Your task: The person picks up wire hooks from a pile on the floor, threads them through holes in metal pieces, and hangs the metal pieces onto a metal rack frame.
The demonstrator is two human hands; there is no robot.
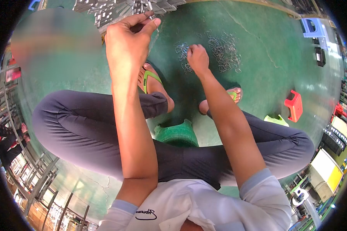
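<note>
A seated worker's left hand (pixel 129 38) pinches a slim, silver-coloured metal piece (pixel 152 17) between thumb and fingers beside a jagged stack of grey metal parts (pixel 117 17), which bounds its forward side. Smooth green floor (pixel 262 65) stretches from the larger heap of thin grey wire loops (pixel 224 52) toward a red plastic stool (pixel 295 106). The left forearm points forward, its hand raised; the right arm slants inward, its hand (pixel 199 58) lowered, knuckles up, at a smaller wire-loop cluster (pixel 181 49). Whether its hidden fingertips grip any loop cannot be told.
</note>
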